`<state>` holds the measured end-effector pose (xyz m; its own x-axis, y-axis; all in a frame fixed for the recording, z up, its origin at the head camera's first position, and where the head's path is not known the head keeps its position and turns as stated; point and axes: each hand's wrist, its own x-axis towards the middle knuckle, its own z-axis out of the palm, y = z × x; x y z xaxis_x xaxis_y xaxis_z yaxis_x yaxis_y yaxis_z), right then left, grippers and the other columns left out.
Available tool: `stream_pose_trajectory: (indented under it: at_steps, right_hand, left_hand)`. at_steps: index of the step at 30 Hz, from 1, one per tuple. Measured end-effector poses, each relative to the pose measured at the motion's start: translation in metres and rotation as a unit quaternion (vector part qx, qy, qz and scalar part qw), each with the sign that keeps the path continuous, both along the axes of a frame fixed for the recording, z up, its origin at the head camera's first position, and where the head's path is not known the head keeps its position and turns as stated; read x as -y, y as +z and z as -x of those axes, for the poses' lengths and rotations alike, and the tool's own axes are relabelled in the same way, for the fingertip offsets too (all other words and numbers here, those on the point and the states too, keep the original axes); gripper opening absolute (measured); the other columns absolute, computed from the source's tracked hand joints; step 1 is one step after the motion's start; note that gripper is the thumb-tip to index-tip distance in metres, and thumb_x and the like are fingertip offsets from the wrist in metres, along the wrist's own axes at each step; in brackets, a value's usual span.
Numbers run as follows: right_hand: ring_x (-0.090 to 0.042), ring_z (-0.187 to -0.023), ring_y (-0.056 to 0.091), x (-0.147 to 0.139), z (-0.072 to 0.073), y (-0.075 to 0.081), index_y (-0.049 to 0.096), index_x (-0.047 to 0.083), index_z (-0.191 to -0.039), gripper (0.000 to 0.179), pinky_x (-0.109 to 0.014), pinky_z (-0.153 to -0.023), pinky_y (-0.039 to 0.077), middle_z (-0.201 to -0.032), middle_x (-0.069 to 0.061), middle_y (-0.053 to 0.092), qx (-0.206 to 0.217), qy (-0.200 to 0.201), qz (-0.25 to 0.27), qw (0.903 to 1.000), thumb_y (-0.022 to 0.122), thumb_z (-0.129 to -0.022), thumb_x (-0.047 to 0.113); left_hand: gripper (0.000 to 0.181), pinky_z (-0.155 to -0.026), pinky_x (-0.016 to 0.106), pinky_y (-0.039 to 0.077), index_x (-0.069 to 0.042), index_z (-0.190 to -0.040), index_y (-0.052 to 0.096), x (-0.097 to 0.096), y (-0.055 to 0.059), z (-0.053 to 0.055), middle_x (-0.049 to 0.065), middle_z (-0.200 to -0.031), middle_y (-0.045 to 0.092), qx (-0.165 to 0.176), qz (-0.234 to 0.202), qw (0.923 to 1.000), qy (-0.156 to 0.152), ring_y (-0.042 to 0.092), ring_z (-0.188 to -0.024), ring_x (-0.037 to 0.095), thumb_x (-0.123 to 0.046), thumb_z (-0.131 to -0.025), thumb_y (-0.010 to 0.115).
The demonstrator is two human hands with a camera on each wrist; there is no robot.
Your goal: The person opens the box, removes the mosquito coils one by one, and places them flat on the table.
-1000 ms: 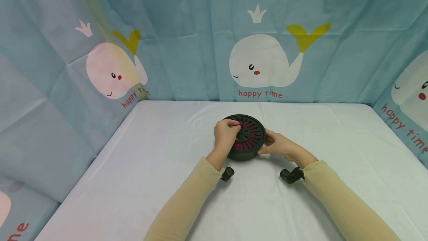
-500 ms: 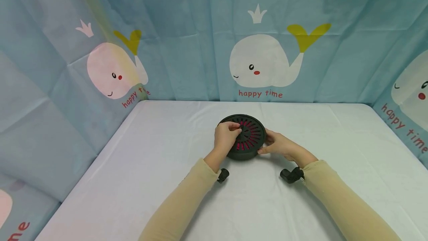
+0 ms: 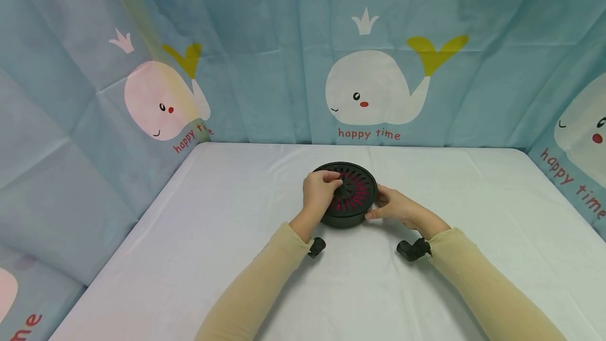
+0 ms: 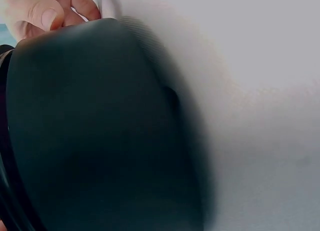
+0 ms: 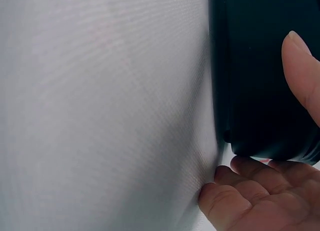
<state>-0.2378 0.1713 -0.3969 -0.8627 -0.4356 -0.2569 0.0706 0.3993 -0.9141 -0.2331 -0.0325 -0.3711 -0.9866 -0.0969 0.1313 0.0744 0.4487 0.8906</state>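
Note:
A round black container (image 3: 344, 221) stands near the middle of the white tabletop. Its slotted top (image 3: 347, 189) shows pinkish red through radial slots. My left hand (image 3: 318, 192) reaches over that top, thumb and index finger pinching a small dark part near the centre, mostly hidden by the fingers. At the right side my right hand (image 3: 396, 208) holds the outer wall, thumb toward the front. In the right wrist view the thumb (image 5: 300, 66) lies against the dark wall and the other fingers (image 5: 255, 186) curve beneath it. The dark wall (image 4: 100, 126) fills much of the left wrist view.
A white cloth (image 3: 227, 214) covers the table. Blue curtains (image 3: 265, 57) printed with whales hang behind and at both sides. Black wrist devices (image 3: 412, 249) sit below the cuffs, close to the tabletop.
The slotted top's red pattern looks different now, and its rim shifted slightly left then back. My left wrist moved a little left; the right hand held still.

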Motion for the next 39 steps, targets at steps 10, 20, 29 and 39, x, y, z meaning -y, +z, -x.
stream_pose_trajectory:
  at_steps: [10,20,29,39]
  right_hand:
    - [-0.043,-0.143,0.012,-0.001,-0.001,0.0,0.001,0.001,-0.155,0.105,-0.052,-0.113,0.017,-0.156,-0.03,0.01,0.01,-0.004,-0.011,0.9999,0.078,-0.084,0.008]
    - [-0.043,-0.143,0.011,-0.001,-0.002,0.0,0.002,0.002,-0.155,0.104,-0.052,-0.114,0.016,-0.156,-0.029,0.01,0.0,0.002,-0.004,1.0,0.078,-0.083,0.006]
    - [-0.044,-0.143,0.014,-0.001,-0.001,-0.002,0.001,-0.001,-0.155,0.104,-0.052,-0.113,0.02,-0.155,-0.031,0.013,0.003,-0.006,-0.018,0.9998,0.077,-0.084,0.007]
    - [-0.043,-0.143,0.012,0.001,-0.003,0.0,0.0,0.0,-0.155,0.103,-0.051,-0.113,0.019,-0.156,-0.03,0.009,0.011,-0.004,-0.009,0.9999,0.076,-0.085,0.006]
  left_hand:
    - [0.014,-0.07,0.027,0.053,-0.003,-0.099,0.077,0.007,0.009,-0.001,0.008,-0.093,0.073,-0.028,-0.012,0.9995,0.01,0.067,-0.086,0.02,-0.008,-0.087,0.074]
    - [0.014,-0.071,0.028,0.054,-0.002,-0.098,0.077,0.021,0.02,-0.003,0.009,-0.094,0.074,-0.043,-0.028,0.9984,0.022,0.068,-0.088,0.022,-0.007,-0.086,0.075]
    - [0.014,-0.074,0.029,0.055,-0.003,-0.099,0.077,0.038,0.02,-0.003,0.009,-0.095,0.074,-0.052,-0.036,0.9975,0.03,0.068,-0.089,0.021,-0.008,-0.086,0.074]
    - [0.016,-0.067,0.025,0.055,-0.003,-0.102,0.077,0.06,0.02,-0.007,0.011,-0.104,0.072,-0.058,-0.042,0.9965,0.044,0.069,-0.083,0.02,-0.008,-0.087,0.074]
